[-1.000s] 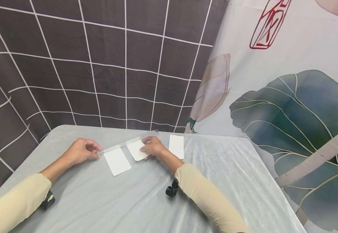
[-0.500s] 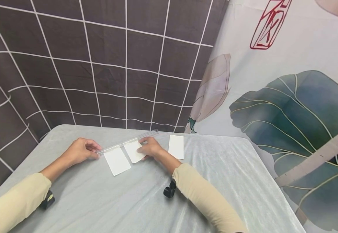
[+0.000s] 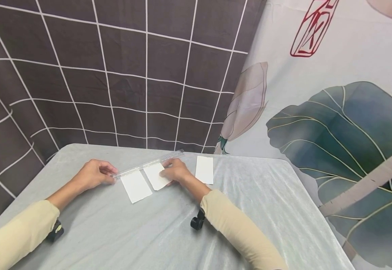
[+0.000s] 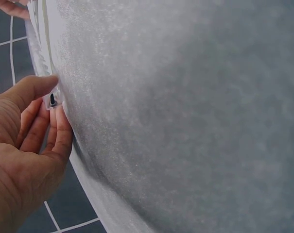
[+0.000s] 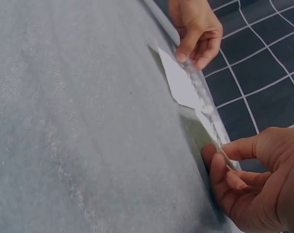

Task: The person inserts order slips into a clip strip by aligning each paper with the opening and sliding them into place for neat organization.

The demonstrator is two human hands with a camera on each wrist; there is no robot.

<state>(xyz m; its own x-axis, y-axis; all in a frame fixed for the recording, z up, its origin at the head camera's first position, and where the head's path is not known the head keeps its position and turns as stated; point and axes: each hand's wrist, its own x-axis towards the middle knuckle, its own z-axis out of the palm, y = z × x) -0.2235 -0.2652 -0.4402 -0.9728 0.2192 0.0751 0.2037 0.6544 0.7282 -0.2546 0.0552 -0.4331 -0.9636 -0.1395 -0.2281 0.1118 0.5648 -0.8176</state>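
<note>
A clear ruler slants up to the right near the table's back edge. My left hand pinches its left end; in the left wrist view the thumb lies over that end, with the fingers beneath. One white paper piece lies with its top edge along the ruler. Beside it, my right hand pinches a second white paper piece by its right side, top edge at the ruler. In the right wrist view this held paper tilts up from the cloth, partly covered by the fingers.
Another white paper piece lies right of my right forearm. Pale grey cloth covers the table. Behind it hang a dark gridded curtain and a white curtain with printed leaves.
My right hand has shifted the held paper slightly left, closer to the paper beside it, and straightened it against the ruler. My left hand and the ruler stay in place.
</note>
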